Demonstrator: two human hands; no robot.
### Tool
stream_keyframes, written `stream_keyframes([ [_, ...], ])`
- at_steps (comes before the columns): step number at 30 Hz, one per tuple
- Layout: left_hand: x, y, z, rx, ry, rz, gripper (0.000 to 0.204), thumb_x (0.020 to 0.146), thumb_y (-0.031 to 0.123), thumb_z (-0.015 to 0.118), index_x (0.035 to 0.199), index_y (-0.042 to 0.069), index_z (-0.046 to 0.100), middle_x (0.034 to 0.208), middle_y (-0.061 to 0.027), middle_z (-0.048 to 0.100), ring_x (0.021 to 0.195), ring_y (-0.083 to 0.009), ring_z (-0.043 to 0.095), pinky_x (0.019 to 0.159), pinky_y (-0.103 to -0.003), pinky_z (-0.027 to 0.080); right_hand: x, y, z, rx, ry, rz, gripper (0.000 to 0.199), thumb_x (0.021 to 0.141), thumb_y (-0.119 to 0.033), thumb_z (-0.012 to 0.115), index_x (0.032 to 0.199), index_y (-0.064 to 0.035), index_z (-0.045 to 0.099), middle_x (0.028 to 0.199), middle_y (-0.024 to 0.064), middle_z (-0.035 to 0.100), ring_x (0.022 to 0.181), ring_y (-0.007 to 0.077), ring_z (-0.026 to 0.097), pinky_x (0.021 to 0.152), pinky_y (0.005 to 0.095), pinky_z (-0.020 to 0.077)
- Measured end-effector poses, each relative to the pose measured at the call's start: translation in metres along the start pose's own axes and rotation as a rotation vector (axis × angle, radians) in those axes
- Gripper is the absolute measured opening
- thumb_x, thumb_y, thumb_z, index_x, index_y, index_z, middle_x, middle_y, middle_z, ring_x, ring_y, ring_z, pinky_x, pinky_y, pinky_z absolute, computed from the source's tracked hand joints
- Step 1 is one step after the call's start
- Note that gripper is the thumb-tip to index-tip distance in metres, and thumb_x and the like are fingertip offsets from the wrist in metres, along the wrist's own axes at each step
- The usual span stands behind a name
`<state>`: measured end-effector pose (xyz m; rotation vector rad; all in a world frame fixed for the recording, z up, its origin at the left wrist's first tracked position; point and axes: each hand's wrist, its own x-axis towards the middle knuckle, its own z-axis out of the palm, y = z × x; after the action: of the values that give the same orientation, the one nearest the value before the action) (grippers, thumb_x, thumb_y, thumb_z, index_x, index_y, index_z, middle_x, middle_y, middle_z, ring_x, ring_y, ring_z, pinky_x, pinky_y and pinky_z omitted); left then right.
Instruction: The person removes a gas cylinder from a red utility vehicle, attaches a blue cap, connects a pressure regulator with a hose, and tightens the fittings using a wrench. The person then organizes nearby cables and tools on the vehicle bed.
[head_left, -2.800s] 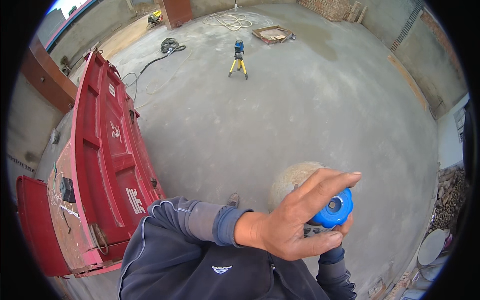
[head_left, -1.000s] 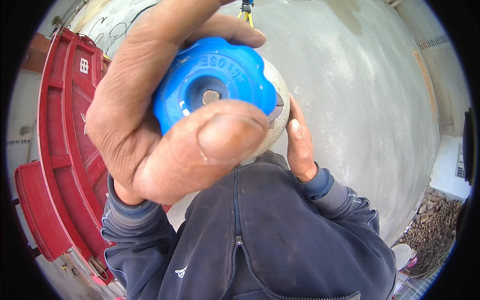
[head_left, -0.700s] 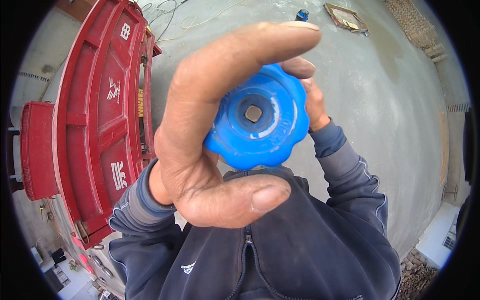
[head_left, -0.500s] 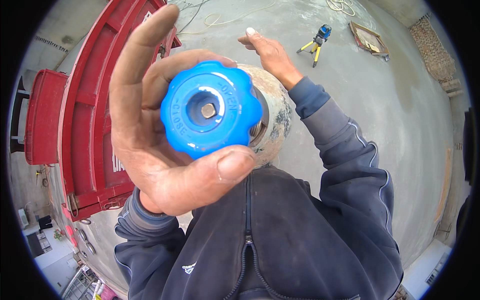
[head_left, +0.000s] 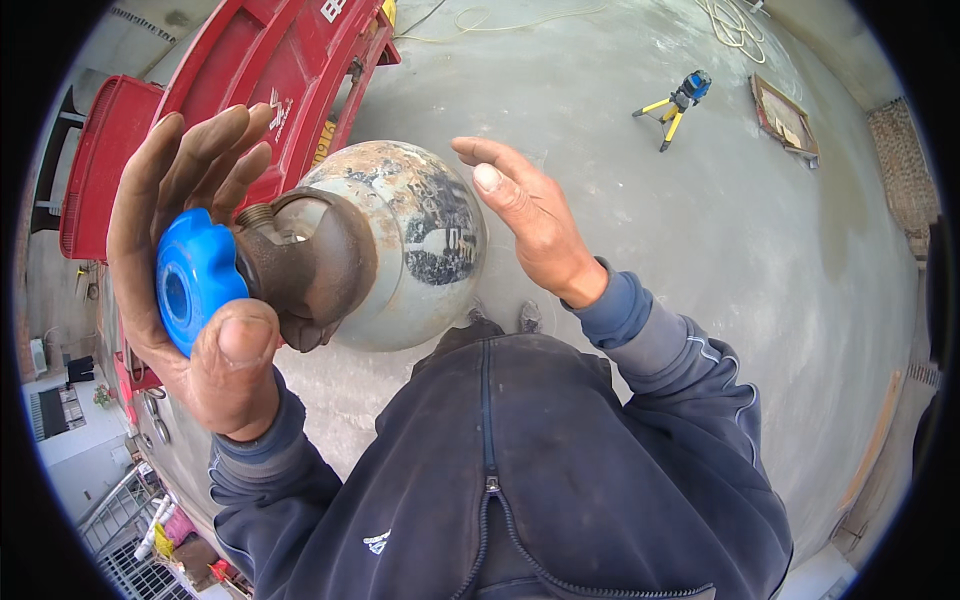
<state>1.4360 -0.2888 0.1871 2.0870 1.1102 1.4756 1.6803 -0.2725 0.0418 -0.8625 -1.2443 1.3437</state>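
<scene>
The left hand (head_left: 140, 300) sits at 9 o'clock, cupped around a blue knob (head_left: 195, 285), fingers spread, thumb beside its rim; how firmly it grips is unclear. A brown metal neck (head_left: 325, 255) joins the knob to a worn grey gas cylinder (head_left: 425, 245), which lies toward 10 o'clock. At 1 o'clock, the right hand (head_left: 540, 225) holds nothing, its fingers extended near the cylinder. Between 10 and 11 o'clock stands a red metal panel (head_left: 225, 90); between 1 and 2, a yellow-legged tripod (head_left: 683, 101).
</scene>
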Motion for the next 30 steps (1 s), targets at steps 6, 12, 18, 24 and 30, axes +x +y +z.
stream_keyframes([
  [6,0.022,-0.045,-0.042,-0.196,-0.098,-0.027,0.097,0.092,0.061,0.071,0.156,-0.008,0.049,0.133,-0.0323,0.069,0.123,-0.0489,0.072,0.11,-0.056,0.058,0.056,0.015,0.066,-0.205,-0.094,-0.208,0.073,0.108,-0.056,0.06,0.148,0.0045,0.061,0.142,0.0254,0.065,0.138,0.0388,0.061,0.118,0.0433,0.045],
  [12,0.051,-0.087,-0.09,-0.124,-0.02,-0.227,0.084,0.098,0.054,0.07,0.154,-0.006,0.052,0.12,-0.0259,0.075,0.114,-0.0374,0.078,0.109,-0.046,0.06,0.177,0.047,0.119,0.015,-0.379,-0.057,0.057,0.111,-0.044,0.06,0.141,0.004,0.069,0.135,0.0158,0.074,0.124,0.0236,0.068,0.11,0.035,0.0504],
  [18,0.062,-0.097,-0.118,-0.226,0.354,-0.236,0.047,0.085,0.03,0.09,0.112,-0.002,0.07,0.1,-0.0049,0.071,0.086,-0.0095,0.067,0.078,-0.025,0.055,0.237,0.059,0.185,0.051,-0.538,-0.015,0.052,0.112,-0.037,0.059,0.142,0.004,0.07,0.133,0.0122,0.075,0.123,0.0177,0.068,0.109,0.0325,0.051],
  [24,0.048,-0.122,-0.146,-0.342,0.246,-0.078,0.054,0.087,0.033,0.088,0.119,-0.004,0.066,0.102,-0.0094,0.073,0.09,-0.0132,0.071,0.081,-0.027,0.058,0.242,0.073,0.186,-0.173,-0.571,-0.06,0.051,0.115,-0.035,0.05,0.142,0.0043,0.067,0.131,0.0112,0.075,0.121,0.0195,0.069,0.108,0.0342,0.0523],
  [30,0.047,-0.134,-0.132,-0.38,0.277,-0.062,0.065,0.09,0.037,0.086,0.131,-0.006,0.06,0.103,-0.0137,0.074,0.093,-0.0177,0.073,0.084,-0.03,0.06,0.246,0.075,0.163,-0.296,-0.632,-0.508,0.051,0.115,-0.032,0.049,0.143,0.0071,0.066,0.134,0.0143,0.074,0.123,0.0217,0.068,0.109,0.0345,0.0507],
])
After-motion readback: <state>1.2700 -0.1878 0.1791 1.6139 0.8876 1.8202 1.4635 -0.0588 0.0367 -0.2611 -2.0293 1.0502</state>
